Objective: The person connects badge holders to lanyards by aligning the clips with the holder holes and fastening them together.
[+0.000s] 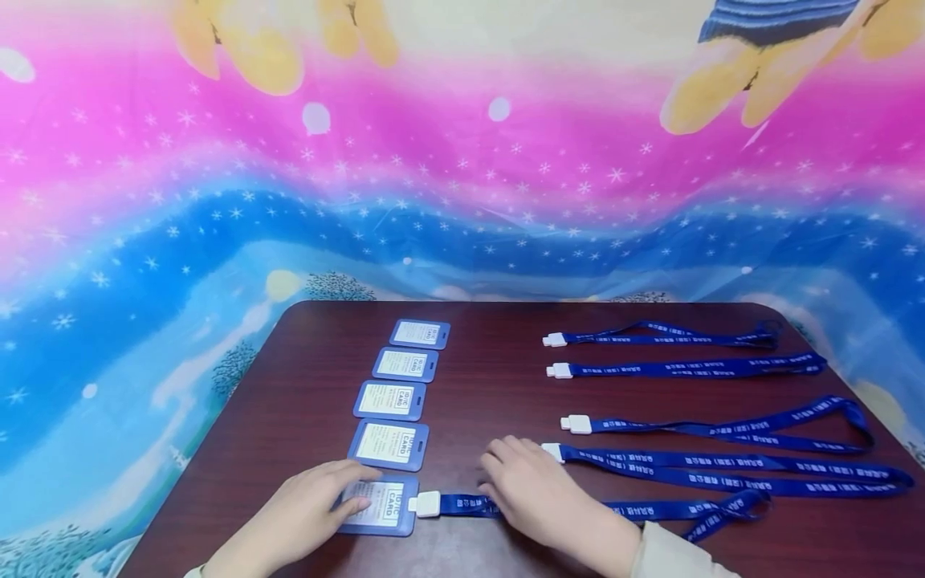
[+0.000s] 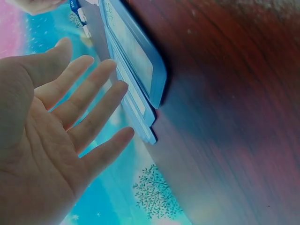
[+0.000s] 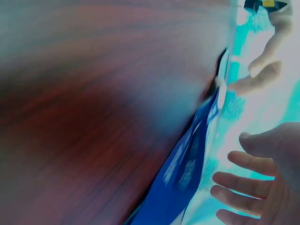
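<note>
My left hand [image 1: 314,502] is over the left part of the nearest blue ID card holder [image 1: 397,514]. In the left wrist view that hand [image 2: 56,136] has its fingers spread and nothing gripped. A white clip [image 1: 428,504] on a blue lanyard [image 1: 462,505] meets the holder's slotted right edge. Over this lanyard's strap is my right hand [image 1: 531,494], hiding part of it. The right wrist view shows the right hand [image 3: 267,183] with loosely extended fingers beside the blue strap [image 3: 183,164], holding nothing.
Several more card holders [image 1: 389,445] form a column going back on the dark wooden table [image 1: 289,401]. To the right, several blue lanyards [image 1: 694,369] lie roughly parallel, white clips pointing left. A colourful printed cloth [image 1: 448,177] hangs behind the table.
</note>
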`<action>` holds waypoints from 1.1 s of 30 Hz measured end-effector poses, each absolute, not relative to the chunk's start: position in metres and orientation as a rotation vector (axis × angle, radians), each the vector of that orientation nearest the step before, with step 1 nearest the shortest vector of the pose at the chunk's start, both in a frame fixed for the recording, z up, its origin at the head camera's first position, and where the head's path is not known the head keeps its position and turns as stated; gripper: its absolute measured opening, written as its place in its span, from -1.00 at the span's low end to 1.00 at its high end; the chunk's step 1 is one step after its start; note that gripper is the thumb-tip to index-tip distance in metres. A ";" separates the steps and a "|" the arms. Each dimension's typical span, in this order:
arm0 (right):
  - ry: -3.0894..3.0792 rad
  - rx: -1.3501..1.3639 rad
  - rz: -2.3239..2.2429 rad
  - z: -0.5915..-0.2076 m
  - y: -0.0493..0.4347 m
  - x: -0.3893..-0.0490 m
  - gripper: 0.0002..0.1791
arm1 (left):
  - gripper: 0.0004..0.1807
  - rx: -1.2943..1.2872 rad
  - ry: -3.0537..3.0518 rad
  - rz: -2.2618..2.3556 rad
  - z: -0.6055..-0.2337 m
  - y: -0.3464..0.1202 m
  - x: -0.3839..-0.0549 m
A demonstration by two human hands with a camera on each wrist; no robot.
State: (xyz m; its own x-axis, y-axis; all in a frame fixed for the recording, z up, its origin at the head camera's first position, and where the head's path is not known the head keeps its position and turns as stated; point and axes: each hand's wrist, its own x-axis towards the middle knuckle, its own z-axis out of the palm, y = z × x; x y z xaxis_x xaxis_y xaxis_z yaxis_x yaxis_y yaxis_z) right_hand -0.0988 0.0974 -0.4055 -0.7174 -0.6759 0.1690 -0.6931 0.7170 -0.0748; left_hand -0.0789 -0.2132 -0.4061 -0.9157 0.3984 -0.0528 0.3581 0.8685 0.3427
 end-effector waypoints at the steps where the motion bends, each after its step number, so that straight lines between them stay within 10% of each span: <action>1: -2.780 1.101 0.200 -0.407 0.103 -0.100 -0.80 | -0.68 0.596 2.918 0.497 -0.406 -0.213 -0.079; 33: -2.887 0.816 0.131 -0.418 0.167 -0.132 -0.69 | -0.73 0.681 2.918 0.623 -0.410 -0.195 -0.107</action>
